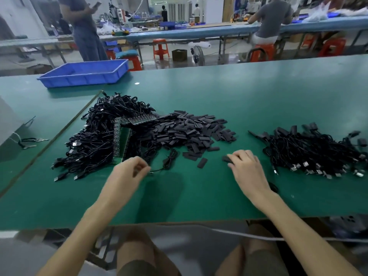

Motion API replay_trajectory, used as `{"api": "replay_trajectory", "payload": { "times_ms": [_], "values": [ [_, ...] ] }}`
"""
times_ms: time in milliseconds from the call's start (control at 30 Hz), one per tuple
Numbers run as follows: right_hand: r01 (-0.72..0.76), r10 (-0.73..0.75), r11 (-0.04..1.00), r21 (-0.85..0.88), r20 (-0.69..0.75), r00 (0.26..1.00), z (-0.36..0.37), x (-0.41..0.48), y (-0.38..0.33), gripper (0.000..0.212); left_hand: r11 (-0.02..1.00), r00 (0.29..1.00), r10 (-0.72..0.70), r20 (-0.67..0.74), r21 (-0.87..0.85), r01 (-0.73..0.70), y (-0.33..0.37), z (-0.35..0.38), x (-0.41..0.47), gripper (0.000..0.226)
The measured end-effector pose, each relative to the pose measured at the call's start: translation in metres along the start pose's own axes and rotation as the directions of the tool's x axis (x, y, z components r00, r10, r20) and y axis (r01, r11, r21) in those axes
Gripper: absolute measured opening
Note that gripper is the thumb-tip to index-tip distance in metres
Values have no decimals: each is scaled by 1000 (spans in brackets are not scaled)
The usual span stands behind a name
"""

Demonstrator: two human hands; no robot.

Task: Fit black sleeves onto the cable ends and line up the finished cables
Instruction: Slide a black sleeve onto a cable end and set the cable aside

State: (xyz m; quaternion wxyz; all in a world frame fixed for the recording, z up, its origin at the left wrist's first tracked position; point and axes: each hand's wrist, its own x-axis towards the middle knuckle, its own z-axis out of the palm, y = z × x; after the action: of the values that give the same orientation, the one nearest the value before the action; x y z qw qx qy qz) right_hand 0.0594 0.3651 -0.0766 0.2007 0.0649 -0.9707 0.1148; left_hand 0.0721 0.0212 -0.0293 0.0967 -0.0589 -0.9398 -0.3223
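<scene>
A tangled heap of black cables with green circuit boards on their ends (107,134) lies at the left of the green table (199,196). A pile of flat black sleeves (189,130) sits in the middle. Sleeved cables (312,150) lie in a row at the right, plugs toward me. My left hand (129,172) pinches the end of a thin black cable (169,160) that loops toward the heap. My right hand (247,166) rests palm down and grips a black sleeve (227,159) at its fingertips. One loose sleeve (202,163) lies between my hands.
A blue plastic tray (85,73) stands at the table's far left. A grey bag with cords (12,124) sits at the left edge. A tan strip (65,128) runs diagonally beside the heap. People, orange stools and a fan are beyond the far edge.
</scene>
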Motion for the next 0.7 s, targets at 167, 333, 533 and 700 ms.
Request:
{"api": "replay_trajectory", "payload": {
  "times_ms": [167, 333, 533, 700],
  "values": [
    [45, -47, 982, 185, 7, 999, -5, -20, -21, 38, 909, 968, -238, -79, 334, 250, -41, -31, -11, 23],
    [-197, 140, 855, 480, 151, 979, -1, -17, -17, 24, 747, 841, -534, 86, 513, 422, -58, -41, -9, 36],
    [-354, 281, 714, 604, 215, 935, -8, 19, 20, 11, 820, 869, -489, 79, 380, 427, -60, -36, -6, 22],
    [-351, 304, 718, 601, 183, 935, -8, 37, 40, 13, 840, 881, -461, 105, 372, 395, -60, -34, -4, 20]
  ]
}}
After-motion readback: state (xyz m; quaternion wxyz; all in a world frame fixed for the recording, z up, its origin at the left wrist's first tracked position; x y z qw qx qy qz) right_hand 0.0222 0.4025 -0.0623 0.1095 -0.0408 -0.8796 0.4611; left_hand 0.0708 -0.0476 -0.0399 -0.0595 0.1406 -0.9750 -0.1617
